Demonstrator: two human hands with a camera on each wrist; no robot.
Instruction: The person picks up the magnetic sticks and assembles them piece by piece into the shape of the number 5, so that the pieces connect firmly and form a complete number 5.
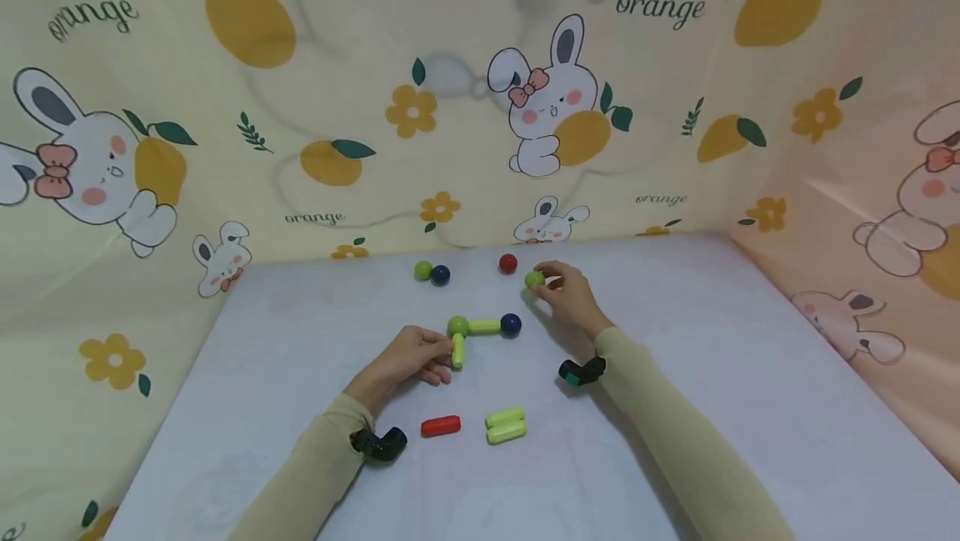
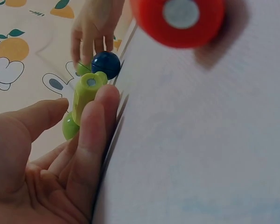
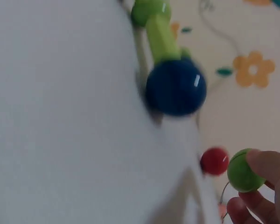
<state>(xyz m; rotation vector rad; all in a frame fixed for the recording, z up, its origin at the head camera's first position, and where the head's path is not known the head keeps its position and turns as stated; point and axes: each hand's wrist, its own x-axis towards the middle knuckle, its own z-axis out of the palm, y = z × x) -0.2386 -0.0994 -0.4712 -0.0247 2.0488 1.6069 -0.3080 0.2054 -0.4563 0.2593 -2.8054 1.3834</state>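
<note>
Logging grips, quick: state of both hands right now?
Left hand: at the yellow-green stick; whether gripping cannot be told.
Right hand: holding a green ball.

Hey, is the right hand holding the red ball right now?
No, the right hand pinches a green ball, while the red ball sits apart from it on the white table.

Green ball [image 1: 534,279] (gripped) near a blue-tipped, L-shaped green piece [image 1: 482,327].

Head view faces forward-down; wrist views close
</note>
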